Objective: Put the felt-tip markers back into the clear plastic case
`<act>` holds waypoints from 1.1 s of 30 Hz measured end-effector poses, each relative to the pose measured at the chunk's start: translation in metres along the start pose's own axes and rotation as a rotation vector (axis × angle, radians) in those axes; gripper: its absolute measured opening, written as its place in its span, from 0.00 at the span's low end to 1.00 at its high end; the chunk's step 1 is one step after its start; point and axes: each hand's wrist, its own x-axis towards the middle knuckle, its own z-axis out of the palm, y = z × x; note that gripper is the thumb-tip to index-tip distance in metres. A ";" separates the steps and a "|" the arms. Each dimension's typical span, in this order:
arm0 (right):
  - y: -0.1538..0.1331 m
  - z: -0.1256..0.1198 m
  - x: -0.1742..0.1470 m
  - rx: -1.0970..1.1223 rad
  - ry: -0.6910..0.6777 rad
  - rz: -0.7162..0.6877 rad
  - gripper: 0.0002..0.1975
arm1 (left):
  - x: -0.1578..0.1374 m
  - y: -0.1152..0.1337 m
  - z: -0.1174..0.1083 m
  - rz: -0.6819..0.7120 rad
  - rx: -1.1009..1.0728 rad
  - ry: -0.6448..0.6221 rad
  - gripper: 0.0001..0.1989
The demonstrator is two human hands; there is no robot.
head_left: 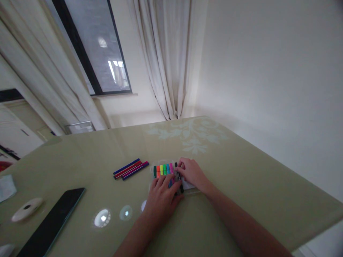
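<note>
A clear plastic case [193,192] lies on the table, with a row of bright-coloured markers [164,170] side by side in its left part. Across the lower ends of these markers rests my left hand [162,194], its fingers stretched out and apart. My right hand [192,172] is at the case's right half, thumb and fingers pinched on a black marker [182,187] at the right end of the row. Part of the case is hidden beneath both hands. Left of the case lie several loose blue and red markers [131,169].
The glossy greenish table [254,185] has a pale leaf pattern near its far corner. A dark phone-like slab [52,223] and a white oval object [27,209] lie at the left. Behind stand a curtain [166,53], a window and a white wall.
</note>
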 end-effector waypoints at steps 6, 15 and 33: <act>0.003 -0.003 0.001 -0.028 -0.009 -0.012 0.04 | 0.004 -0.013 -0.007 -0.042 -0.217 0.076 0.18; 0.002 -0.005 0.002 -0.070 0.058 -0.037 0.10 | -0.011 -0.096 -0.024 -0.612 0.239 0.163 0.14; -0.022 0.006 -0.009 0.769 -0.221 -0.121 0.18 | 0.010 -0.015 -0.021 -0.438 -0.729 0.270 0.16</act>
